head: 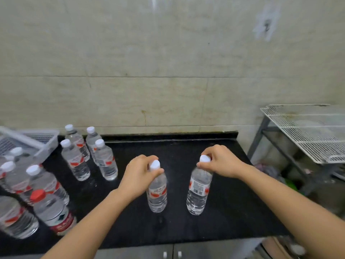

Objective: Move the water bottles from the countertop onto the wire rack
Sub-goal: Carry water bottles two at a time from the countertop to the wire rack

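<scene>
Two clear water bottles with white caps and red labels stand upright mid-counter. My left hand [139, 173] grips the neck of the left bottle [157, 195]. My right hand [221, 161] grips the neck of the right bottle [198, 193], fingers around its cap. Both bottles appear to rest on the black countertop [233, 212]. The white wire rack [306, 131] stands to the right, beyond the counter's end, its top shelf bare. Several more bottles [75, 161] stand at the counter's left.
A red-capped bottle [51, 212] stands among the near-left bottles. A white plastic basket [28, 141] sits at the far left against the tiled wall. Below the rack are a dark frame and clutter on the floor. Cabinet doors lie under the counter's front edge.
</scene>
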`<state>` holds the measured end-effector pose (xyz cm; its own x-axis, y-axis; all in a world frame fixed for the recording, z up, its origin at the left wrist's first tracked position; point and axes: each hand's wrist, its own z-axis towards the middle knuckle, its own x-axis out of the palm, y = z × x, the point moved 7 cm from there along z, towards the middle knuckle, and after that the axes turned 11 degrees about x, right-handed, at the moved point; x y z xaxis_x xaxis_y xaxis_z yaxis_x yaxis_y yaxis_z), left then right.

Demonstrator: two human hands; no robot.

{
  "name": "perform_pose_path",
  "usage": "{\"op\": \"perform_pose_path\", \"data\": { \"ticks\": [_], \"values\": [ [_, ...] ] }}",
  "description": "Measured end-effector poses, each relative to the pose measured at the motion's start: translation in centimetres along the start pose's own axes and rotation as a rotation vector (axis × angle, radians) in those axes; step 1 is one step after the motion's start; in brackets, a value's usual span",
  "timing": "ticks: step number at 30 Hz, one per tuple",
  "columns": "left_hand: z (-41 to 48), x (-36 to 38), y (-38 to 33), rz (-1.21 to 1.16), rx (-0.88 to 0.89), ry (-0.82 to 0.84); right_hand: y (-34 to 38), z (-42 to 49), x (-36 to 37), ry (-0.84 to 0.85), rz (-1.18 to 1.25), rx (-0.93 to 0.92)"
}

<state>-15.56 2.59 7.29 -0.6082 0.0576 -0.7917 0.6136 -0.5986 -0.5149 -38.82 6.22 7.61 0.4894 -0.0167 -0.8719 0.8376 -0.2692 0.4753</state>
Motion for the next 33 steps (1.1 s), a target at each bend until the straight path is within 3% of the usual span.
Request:
{"op": "perform_pose_path", "data": {
  "ticks": [10,19,26,33],
  "values": [
    [8.3,8.6,-25.0,-0.382,0.307,-0.010,-15.7,-10.0,-19.8,-0.397,0.161,0.088],
    [18.7,16.5,-44.4,-0.738,0.372,-0.090,-31.1,-13.2,-37.6,-0.671,0.299,0.132],
    [27.9,23.0,-54.5,-0.749,0.361,-0.007,-41.9,-10.6,-46.0,-0.717,0.293,0.228],
    [36.3,31.4,-58.3,-0.657,0.401,0.016,-51.2,-4.3,-48.7,-0.775,0.312,0.293]
  ]
}}
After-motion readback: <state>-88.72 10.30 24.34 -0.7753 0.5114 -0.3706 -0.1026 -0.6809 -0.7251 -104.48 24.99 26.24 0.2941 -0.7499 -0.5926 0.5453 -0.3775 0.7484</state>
